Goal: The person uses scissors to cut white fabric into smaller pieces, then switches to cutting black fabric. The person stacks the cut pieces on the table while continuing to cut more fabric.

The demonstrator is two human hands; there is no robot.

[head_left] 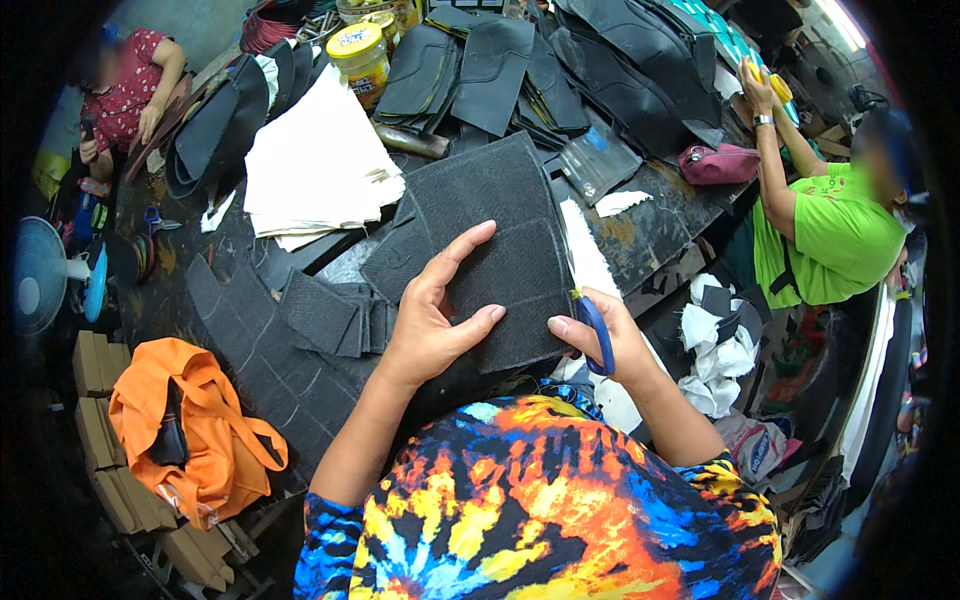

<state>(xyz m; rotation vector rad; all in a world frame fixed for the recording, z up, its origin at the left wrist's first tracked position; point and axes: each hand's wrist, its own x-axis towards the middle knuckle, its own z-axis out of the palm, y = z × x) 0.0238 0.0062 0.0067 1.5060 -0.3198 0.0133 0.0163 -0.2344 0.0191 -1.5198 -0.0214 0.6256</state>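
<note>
hands: left (432, 318) flat on black panel (490, 240) | right (605, 345) grips blue scissors (597, 328) at its edge

Fabric panel (490, 250) sits centre frame on the worktop (650, 225), paper stack (315, 165) upper left, jar (360, 60) above it, bag (185, 425) lower left.
</note>
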